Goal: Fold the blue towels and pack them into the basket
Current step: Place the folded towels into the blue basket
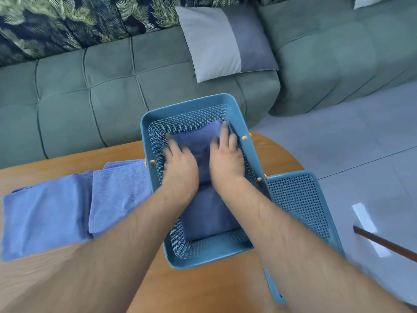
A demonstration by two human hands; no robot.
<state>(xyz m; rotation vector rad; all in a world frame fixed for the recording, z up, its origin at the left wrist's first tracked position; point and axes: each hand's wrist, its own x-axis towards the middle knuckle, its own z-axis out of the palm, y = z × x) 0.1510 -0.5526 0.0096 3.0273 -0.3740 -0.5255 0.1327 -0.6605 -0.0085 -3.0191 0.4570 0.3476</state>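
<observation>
Inside the basket [209,259], toward twelve o'clock, the left hand [180,164] and right hand [226,160] press a folded towel [198,137] flat, fingers spread. Unpacked towels [45,213] lie at nine o'clock. Pushing unevenly may rumple the fold or skid the basket.

The camera is sitting on the person's head and is looking forward and steeply down. It is hanging close above the wooden table [203,290], so the left hand [178,164] and the right hand [226,160] are appearing large in the middle, inside the basket [203,258]. The wide lens is bending the edges and is also taking in the green sofa [90,86] at the top and the grey floor [361,136] at the right.
</observation>
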